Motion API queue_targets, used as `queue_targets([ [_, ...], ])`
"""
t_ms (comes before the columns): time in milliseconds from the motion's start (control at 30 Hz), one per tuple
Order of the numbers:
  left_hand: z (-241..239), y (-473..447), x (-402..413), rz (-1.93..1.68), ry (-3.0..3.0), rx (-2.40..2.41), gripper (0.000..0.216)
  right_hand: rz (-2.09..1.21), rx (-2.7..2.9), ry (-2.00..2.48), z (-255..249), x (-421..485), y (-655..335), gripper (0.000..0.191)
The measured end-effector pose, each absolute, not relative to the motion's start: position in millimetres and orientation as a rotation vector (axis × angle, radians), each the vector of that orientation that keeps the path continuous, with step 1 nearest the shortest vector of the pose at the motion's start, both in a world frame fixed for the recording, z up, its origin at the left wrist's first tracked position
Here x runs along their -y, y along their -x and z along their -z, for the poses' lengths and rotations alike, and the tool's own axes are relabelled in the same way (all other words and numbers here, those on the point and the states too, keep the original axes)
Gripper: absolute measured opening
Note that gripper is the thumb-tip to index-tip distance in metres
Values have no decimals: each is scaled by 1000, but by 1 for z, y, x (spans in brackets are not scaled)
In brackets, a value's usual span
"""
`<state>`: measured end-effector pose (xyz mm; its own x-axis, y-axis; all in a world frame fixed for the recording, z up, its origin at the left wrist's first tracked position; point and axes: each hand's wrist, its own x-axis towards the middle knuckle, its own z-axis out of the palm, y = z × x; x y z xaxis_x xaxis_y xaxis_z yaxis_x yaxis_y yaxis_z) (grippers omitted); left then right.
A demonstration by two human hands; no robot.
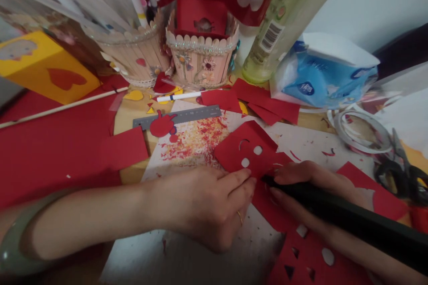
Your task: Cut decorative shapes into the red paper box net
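My left hand (217,205) presses its outstretched fingers on a red sheet of paper (234,142) that has round holes and a curved slit cut in it. It grips nothing. In my right hand (314,178) is a long black pen-shaped tool (347,218). The tool's tip meets the red paper just right of my left fingertips; whether it is a blade or a nib I cannot tell. Under the paper lies a white board (150,249) strewn with red and yellow scraps. Another red sheet with cut holes (307,258) lies below my right hand.
Behind are a steel ruler (200,115), a white pen (180,96), two stick-sided holders (200,60), a green bottle (270,31) and a blue tissue pack (324,75). Tape (364,131) and scissors (397,169) lie right. A yellow box (47,67) stands left.
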<state>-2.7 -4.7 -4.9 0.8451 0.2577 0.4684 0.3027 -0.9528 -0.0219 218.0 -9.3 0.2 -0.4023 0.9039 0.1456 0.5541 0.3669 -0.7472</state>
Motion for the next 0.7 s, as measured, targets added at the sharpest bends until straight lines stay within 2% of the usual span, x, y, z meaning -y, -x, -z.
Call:
queue_targets([
  [700, 3, 4, 1, 696, 3010, 443, 39, -859, 2225, 1185, 1, 8, -221, 15],
])
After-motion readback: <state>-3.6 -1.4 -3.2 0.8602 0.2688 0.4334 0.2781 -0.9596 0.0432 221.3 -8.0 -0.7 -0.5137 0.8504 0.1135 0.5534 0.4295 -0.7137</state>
